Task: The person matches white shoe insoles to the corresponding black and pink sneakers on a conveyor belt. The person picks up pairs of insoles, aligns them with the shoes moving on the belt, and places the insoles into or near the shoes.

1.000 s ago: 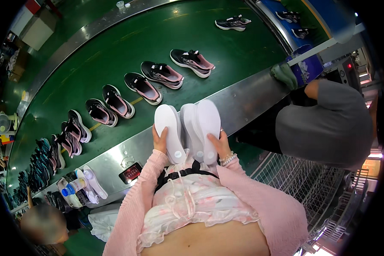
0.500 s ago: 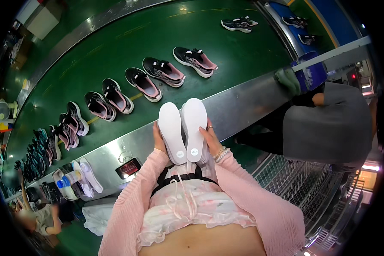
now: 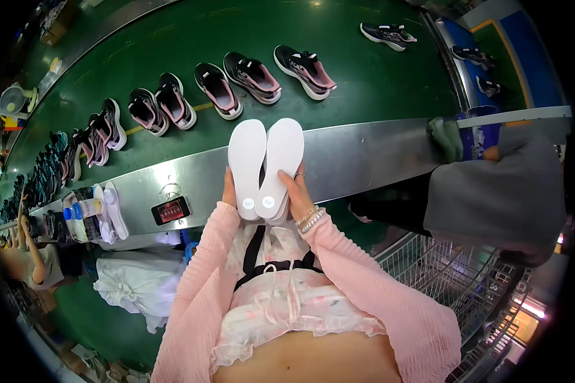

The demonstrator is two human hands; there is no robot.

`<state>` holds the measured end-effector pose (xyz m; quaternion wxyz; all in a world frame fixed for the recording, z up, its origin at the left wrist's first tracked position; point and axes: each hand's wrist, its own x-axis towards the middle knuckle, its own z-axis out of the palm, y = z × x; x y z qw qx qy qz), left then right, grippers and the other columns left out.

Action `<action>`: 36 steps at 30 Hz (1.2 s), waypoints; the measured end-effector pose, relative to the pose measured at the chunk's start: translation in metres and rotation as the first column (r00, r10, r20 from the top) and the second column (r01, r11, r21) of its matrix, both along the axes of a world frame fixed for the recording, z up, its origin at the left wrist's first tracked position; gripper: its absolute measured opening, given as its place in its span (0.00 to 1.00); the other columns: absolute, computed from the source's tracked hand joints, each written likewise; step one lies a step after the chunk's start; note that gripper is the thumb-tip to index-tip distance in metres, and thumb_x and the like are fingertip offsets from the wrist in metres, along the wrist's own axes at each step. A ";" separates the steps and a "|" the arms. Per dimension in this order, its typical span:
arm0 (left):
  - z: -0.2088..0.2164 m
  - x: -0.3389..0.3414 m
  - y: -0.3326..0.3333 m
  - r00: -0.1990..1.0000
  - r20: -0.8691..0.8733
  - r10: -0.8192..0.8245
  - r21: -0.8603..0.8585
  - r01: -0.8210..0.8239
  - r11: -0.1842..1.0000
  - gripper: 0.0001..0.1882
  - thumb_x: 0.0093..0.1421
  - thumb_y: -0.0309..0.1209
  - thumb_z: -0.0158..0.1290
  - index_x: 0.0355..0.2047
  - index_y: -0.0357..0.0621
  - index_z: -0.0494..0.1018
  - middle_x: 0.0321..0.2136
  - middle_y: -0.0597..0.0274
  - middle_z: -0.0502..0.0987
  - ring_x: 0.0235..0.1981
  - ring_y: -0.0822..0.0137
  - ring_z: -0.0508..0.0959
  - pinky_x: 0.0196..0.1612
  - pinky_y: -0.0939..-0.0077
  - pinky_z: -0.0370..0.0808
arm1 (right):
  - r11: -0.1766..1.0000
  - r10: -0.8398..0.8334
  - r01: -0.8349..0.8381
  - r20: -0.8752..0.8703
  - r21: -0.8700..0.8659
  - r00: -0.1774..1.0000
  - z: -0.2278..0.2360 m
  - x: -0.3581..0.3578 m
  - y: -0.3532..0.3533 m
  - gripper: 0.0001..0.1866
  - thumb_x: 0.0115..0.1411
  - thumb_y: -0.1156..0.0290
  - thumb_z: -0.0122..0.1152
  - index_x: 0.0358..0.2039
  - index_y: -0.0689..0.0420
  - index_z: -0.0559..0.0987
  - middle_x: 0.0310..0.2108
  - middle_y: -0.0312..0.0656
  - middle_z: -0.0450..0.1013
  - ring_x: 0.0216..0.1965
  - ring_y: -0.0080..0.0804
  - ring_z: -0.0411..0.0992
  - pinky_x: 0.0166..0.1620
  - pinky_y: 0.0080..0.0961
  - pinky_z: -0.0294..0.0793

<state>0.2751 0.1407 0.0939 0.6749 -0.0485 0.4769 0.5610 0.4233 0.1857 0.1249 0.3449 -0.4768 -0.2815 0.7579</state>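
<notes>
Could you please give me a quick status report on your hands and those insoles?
Left hand and right hand grip two white insoles, upright, side by side. Shoes on green belt beyond. Nothing in between.

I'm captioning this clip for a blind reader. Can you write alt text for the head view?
Two hands, left hand and right hand, hold a pair of white insoles upright side by side over a steel ledge. Beyond it, dark sneakers line a green conveyor belt.

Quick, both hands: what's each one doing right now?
Left hand: closed on the left white insole, gripping near its heel.
Right hand: closed on the right white insole, fingers along its edge.
</notes>
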 end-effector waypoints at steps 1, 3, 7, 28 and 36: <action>-0.007 -0.002 0.000 1.000 0.006 -0.015 0.008 0.015 1.000 0.28 0.56 0.50 0.26 0.49 0.45 0.56 0.43 0.58 0.65 0.42 0.63 0.67 0.44 0.72 0.66 | 0.998 -0.048 0.044 -0.072 -0.046 0.996 0.002 0.000 0.003 0.38 0.49 0.69 0.51 0.55 0.58 0.40 0.50 0.43 0.51 0.49 0.31 0.54 0.49 0.23 0.55; 0.017 0.004 0.003 0.999 -0.033 0.005 -0.016 -0.006 1.000 0.29 0.56 0.51 0.25 0.48 0.44 0.57 0.43 0.57 0.66 0.41 0.61 0.68 0.43 0.69 0.67 | 0.987 -0.129 0.117 -0.117 -0.108 0.985 0.006 0.006 0.003 0.37 0.50 0.69 0.50 0.54 0.58 0.40 0.49 0.44 0.52 0.48 0.31 0.55 0.48 0.24 0.56; 0.011 0.004 0.003 0.997 -0.017 0.081 -0.073 -0.082 0.994 0.30 0.55 0.53 0.25 0.49 0.45 0.56 0.43 0.58 0.65 0.43 0.60 0.67 0.44 0.69 0.65 | 0.978 -0.206 0.209 -0.077 0.025 0.975 -0.012 -0.002 -0.013 0.33 0.50 0.69 0.50 0.53 0.59 0.46 0.48 0.43 0.54 0.47 0.31 0.55 0.48 0.23 0.56; 0.047 0.006 0.178 -0.425 -0.817 -0.390 -0.532 0.817 0.222 0.23 0.53 0.41 0.40 0.45 0.39 0.61 0.43 0.43 0.65 0.46 0.52 0.64 0.48 0.67 0.58 | 0.731 -0.151 -0.338 0.623 0.593 0.767 0.011 0.000 0.031 0.36 0.47 0.71 0.55 0.54 0.60 0.47 0.52 0.48 0.52 0.53 0.35 0.52 0.53 0.24 0.51; -0.004 -0.033 0.126 0.417 -0.909 0.012 0.232 0.481 0.846 0.21 0.54 0.35 0.41 0.45 0.34 0.60 0.44 0.50 0.64 0.46 0.60 0.63 0.49 0.73 0.56 | 0.825 -0.563 0.563 0.146 0.039 0.814 -0.001 0.018 -0.012 0.29 0.56 0.55 0.38 0.53 0.60 0.52 0.53 0.44 0.51 0.53 0.30 0.52 0.52 0.22 0.53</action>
